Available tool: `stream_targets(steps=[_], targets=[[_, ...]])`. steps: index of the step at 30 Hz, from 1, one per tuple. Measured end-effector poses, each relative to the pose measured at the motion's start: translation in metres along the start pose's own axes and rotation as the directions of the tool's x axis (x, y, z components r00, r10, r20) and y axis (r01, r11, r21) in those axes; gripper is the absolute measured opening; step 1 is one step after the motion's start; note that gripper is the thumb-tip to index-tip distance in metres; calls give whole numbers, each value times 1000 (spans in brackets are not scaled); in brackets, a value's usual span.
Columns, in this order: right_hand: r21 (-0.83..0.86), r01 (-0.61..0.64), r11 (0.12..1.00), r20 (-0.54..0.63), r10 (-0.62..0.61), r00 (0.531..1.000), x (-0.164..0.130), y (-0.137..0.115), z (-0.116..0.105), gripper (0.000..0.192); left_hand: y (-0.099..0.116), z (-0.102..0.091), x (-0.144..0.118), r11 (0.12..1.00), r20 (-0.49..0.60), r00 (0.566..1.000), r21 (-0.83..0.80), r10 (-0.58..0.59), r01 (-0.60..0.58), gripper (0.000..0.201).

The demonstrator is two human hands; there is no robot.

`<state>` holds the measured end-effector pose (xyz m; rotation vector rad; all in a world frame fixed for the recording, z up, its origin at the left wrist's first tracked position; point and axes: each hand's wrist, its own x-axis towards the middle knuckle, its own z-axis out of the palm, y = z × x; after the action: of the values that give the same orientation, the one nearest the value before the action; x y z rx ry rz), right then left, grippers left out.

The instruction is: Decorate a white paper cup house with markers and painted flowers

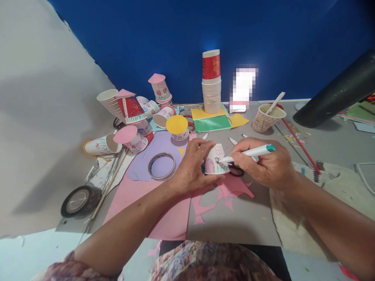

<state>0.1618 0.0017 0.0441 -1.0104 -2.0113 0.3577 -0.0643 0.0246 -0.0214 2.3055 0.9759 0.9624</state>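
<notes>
Here, left hand (191, 166): grip closed round a small decorated cup (215, 160), tipped on its side just above the surface (234, 222)
Right hand (268, 164): fingers pinched shut on a white marker (252, 152) with teal cap — tip touching the cup
Under the hands: black scissors (236, 170) on pink paper scraps (225, 191)
Left of the cup: tape ring (161, 166) on purple paper (152, 154)
Behind: cup stack (211, 84) on yellow and green sheets (211, 119) — by the blue wall (175, 35)

a grey table (243, 218) carries pink paper (164, 210), tape roll (78, 200) and cups (211, 93).
</notes>
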Motion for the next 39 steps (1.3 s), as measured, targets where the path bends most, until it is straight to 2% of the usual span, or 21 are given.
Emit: stream_targets(steps=[5, 12, 21, 30, 39], targets=[[-20, -18, 1000, -2, 18, 1000, 0, 0, -4, 20, 1, -2, 1, 999, 18, 999, 7, -35, 35, 88], [-47, -19, 999, 15, 19, 1000, 1, 0, -6, 20, 2, -2, 1, 1000, 6, 1000, 8, -8, 8, 77], [16, -15, 1000, 29, 14, 999, 0, 1, -1, 18, 2, -3, 2, 1000, 32, 999, 8, -17, 17, 79], [6, -11, 1000, 28, 11, 1000, -1, 2, -2, 20, 0, -2, 1, 1000, 22, 1000, 7, 17, -18, 80], [26, -44, 999, 44, 43, 998, -2, 3, -2, 20, 2, -3, 1, 1000, 29, 1000, 9, -8, 8, 78]])
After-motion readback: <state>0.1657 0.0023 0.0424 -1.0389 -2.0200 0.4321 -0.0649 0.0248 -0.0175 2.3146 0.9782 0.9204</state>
